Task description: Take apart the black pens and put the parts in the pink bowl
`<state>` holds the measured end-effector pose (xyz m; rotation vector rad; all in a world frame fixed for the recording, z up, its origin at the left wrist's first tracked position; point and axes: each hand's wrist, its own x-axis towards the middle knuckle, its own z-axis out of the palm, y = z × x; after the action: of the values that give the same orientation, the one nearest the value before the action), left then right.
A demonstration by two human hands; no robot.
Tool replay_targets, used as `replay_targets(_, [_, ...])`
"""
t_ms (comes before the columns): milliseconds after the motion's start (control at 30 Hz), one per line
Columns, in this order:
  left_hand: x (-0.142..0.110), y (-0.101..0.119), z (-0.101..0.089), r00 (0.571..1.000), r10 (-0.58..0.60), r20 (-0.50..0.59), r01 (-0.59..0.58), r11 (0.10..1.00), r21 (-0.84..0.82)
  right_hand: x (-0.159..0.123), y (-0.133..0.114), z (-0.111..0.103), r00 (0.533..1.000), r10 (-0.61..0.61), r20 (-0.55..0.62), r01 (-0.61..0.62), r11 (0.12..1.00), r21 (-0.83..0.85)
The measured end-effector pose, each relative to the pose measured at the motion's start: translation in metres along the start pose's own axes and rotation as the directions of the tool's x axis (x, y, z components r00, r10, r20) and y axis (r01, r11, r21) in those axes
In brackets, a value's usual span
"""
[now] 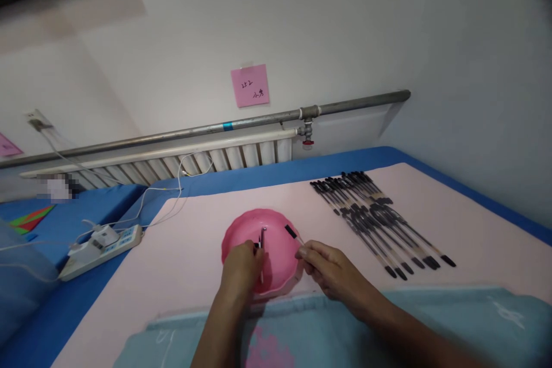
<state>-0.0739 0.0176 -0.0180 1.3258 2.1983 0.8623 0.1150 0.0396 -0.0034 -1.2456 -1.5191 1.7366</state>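
Observation:
A pink scalloped bowl (280,276) stands on the pale pink sheet in front of me. Over its left side is my left hand (242,269), fingers closed together at a few slim dark pen parts (263,236); what exactly is pinched is hidden. By the bowl's right rim, my right hand (330,270) grips a pen (291,232) between thumb and fingers, its black capped end pointing up and left. To the right lie several black-capped pens (379,224) with clear barrels, side by side in two overlapping rows.
A white power strip (125,240) with plugged-in chargers and loose white cables sits at the left. Light blue patterned cloth (431,313) runs along the near edge. Behind are a radiator (241,155), a pipe with a red valve (307,142), and a pink wall note (250,86).

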Motion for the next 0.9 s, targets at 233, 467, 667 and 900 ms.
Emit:
replay_targets(233, [-0.02,0.026,0.001,0.968,0.089,0.234,0.043,0.862,-0.505,-0.007,-0.001,0.006,0.998,-0.013,0.057,0.006,0.992,0.125])
replay_targets(467, [-0.028,0.038,0.013,0.936,0.102,0.337,0.232,0.541,-0.808,-0.01,-0.002,0.01,0.989,0.033,0.142,-0.044,0.997,0.07])
replay_targets(667, [-0.027,0.038,0.008,0.964,0.049,0.263,0.205,0.496,-0.844,-0.01,-0.008,0.011,0.99,0.001,0.138,0.003,0.999,-0.033])
replay_targets(900, [-0.007,0.017,-0.023,0.996,-0.093,0.011,0.054,0.47,-0.881,-0.012,0.002,0.008,0.994,0.011,0.106,-0.001,0.996,-0.09])
